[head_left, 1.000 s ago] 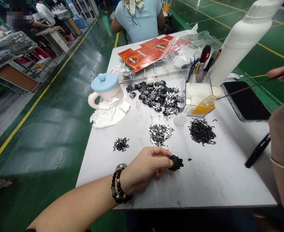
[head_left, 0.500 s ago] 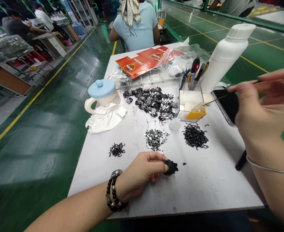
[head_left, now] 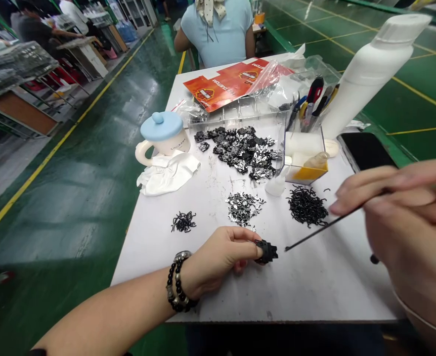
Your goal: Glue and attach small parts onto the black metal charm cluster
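My left hand [head_left: 218,259] pinches a small black part [head_left: 267,251] between thumb and fingertips, holding it just above the white table [head_left: 314,287] near its front edge. My right hand [head_left: 407,232] grips a thin black stick [head_left: 314,232] between thumb and fingers, its tip pointing down-left and ending just beside the part. Behind them lie a pile of black hooks [head_left: 308,206] and a heap of silvery pieces [head_left: 244,206].
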Motion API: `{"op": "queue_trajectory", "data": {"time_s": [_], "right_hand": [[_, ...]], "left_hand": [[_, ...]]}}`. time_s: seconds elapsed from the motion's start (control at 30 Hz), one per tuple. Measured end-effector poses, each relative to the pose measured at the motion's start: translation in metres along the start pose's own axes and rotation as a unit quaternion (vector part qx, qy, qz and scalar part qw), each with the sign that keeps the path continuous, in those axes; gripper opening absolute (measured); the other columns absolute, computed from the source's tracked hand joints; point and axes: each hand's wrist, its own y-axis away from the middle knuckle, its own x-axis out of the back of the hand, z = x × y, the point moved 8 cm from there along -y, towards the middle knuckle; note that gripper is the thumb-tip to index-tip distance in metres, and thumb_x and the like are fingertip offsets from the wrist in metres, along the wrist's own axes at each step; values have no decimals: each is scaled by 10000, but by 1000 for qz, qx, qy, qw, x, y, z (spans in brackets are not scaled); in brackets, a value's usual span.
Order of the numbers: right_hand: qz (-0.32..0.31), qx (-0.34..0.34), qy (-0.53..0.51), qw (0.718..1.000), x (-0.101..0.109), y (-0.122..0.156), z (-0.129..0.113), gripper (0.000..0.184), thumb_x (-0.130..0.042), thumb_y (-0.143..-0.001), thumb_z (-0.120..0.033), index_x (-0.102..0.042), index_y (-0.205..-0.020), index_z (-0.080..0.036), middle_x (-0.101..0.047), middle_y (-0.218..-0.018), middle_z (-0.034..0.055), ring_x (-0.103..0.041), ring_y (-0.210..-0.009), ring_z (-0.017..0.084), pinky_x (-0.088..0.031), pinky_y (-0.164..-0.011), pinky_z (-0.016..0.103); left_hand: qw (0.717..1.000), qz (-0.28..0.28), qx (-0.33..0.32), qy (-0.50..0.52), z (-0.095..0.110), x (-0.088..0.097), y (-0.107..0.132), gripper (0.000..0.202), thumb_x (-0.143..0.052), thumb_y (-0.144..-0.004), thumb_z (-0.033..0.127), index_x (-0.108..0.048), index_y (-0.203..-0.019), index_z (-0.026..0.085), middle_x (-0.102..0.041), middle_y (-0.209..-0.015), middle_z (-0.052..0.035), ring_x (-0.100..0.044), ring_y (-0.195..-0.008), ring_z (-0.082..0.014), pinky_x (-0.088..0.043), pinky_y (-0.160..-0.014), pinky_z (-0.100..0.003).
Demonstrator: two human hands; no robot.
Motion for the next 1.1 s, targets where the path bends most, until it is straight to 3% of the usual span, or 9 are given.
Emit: {"op": "queue_trajectory", "data": {"time_s": [0.1,0.2,0.4,0.6,0.8,1.1], "right_hand": [[-90,12,-34,995,-27,11,-6,344,-597,-762,50,-546,-1036,-152,-667,-826,54,-652,-860,216,-558,-696,341],[-113,32,-43,992,-35,13,-7,382,-568,-769,76,-522,-1070,-154,-663,-848,40,-657,-876,183,-562,-743,301],[-161,33,-50,985,-46,19,-4,367,-518,-789,84,-495,-1065,-156,-658,-829,56,-647,-851,196,-538,-744,337],[-123,13,-42,991,-41,18,-2,363,-525,-795,64,-504,-1064,-179,-650,-832,38,-658,-868,185,-539,-756,296],[-127,49,-25,990,-42,17,-6,405,-554,-769,69,-527,-1081,-188,-672,-821,27,-662,-842,198,-555,-720,314],[-108,35,-25,993,-37,17,-4,418,-567,-764,68,-537,-1085,-198,-667,-834,27,-657,-849,206,-556,-710,337]], "left_hand": [[1000,-6,3,2,-1,0,-1,173,-661,-605,151,-635,-775,137,-592,-554,42,-350,-388,-20,-248,-414,-179],[1000,-13,2,2,0,-1,-1,151,-667,-616,162,-641,-763,136,-574,-534,48,-354,-388,-19,-243,-412,-175],[1000,0,14,6,1,-1,0,184,-662,-577,148,-634,-759,133,-528,-483,65,-350,-385,-23,-220,-404,-173],[1000,-5,9,0,1,-2,0,165,-668,-597,159,-637,-758,134,-574,-536,45,-358,-397,-22,-225,-411,-177],[1000,1,8,7,1,-2,0,170,-661,-597,139,-633,-764,130,-572,-538,41,-349,-399,-27,-213,-417,-192],[1000,-6,9,5,-1,-1,0,164,-651,-601,137,-630,-763,138,-584,-551,44,-347,-402,-24,-214,-424,-199]]}}
